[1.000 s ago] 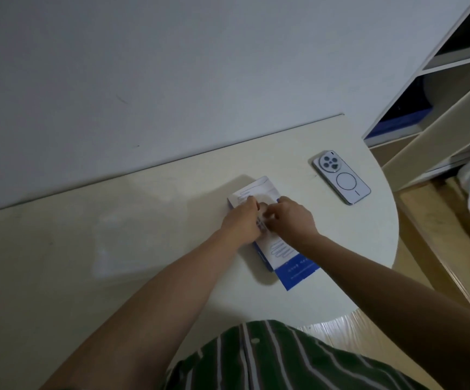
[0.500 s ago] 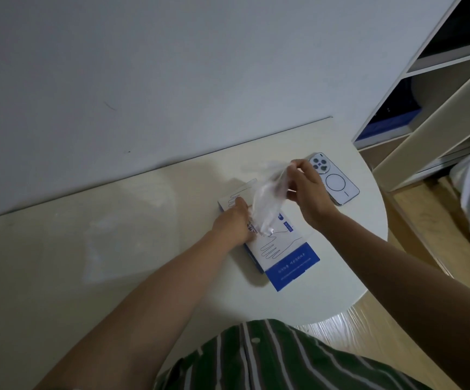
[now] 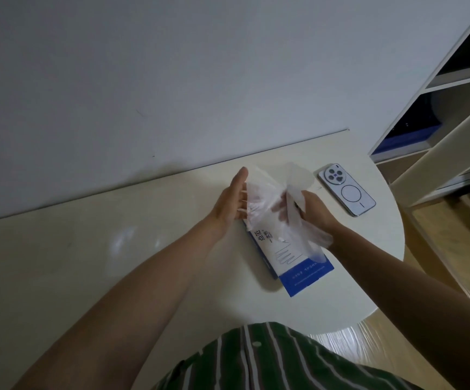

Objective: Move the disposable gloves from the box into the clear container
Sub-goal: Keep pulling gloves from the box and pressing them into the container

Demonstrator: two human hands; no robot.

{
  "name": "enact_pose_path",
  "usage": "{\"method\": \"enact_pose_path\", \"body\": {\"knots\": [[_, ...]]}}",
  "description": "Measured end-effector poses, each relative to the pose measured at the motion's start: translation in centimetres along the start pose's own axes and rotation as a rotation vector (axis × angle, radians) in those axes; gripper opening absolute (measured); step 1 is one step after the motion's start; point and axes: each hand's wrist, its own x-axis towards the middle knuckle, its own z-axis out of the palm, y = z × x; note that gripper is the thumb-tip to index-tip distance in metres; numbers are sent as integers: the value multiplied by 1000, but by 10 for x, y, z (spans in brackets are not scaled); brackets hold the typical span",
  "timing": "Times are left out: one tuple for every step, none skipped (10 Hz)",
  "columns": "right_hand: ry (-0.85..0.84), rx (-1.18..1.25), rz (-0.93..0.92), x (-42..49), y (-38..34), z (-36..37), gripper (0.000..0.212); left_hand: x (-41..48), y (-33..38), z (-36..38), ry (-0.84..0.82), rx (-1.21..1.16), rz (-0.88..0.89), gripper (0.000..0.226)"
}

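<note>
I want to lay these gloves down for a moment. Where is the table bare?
The widest bare patch of table is left of the left forearm, between the wall and the near edge. A narrower strip lies between the box and the rounded near edge. The right end is crowded: box, phone, and the left hand and right hand on the gloves.

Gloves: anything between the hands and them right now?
Nothing visible. The right hand grips the gloves over the box; the left hand touches them with straight fingers. The phone lies apart, to the right.
</note>
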Motion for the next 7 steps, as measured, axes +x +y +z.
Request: {"method": "enact_pose_path", "body": {"knots": [[-42, 276, -85, -2, -1, 13, 25, -6, 1, -8, 53, 106, 113, 42], [-86, 225, 45, -1, -13, 28, 26, -12, 0, -12, 220, 153, 201, 12], [-100, 233, 151, -2, -21, 43, 27, -20, 3, -31, 392, 274, 287, 17], [-114, 280, 206, 15, -16, 54, 20, -26, 1, -63, 545, 578, 360, 18], [-121, 277, 176, 18, -23, 67, 41, -35, -9, -107, 644, 722, 343, 20], [-46, 258, 105, 24, -35, 80, 45, -45, -23, -149, 722, 828, 270, 23], [126, 185, -76, 33, -49, 101, 30, -59, -35, -179, 770, 926, 199, 23]]}}
